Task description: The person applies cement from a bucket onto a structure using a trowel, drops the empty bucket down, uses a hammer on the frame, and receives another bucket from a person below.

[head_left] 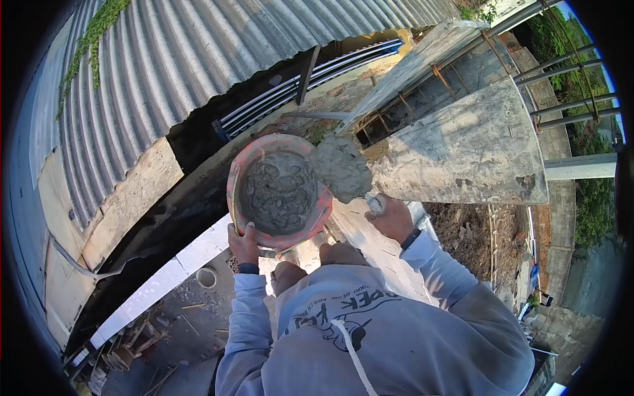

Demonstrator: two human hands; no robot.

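Observation:
My left hand [244, 246] is closed on the near-left rim of a round, reddish basin [234, 188]. Wet grey mortar [277, 191] fills much of the basin, its surface lumpy and stirred. In my right hand [394, 222] is the pale handle of a trowel [376, 204], fingers wrapped round it. A heap of mortar [341, 168] covers the trowel's blade, which lies just right of the basin's rim. This heap reaches the near-left end of a mortar-stained formwork board [469, 152]; whether they touch I cannot tell.
Steel bars [444, 80] stand in the gap between the front board and another board [416, 69] behind. Corrugated roofing [198, 49] spans the upper left. A white beam [168, 277] runs at lower left, above a floor with a bucket [206, 277] and scrap wood [142, 340].

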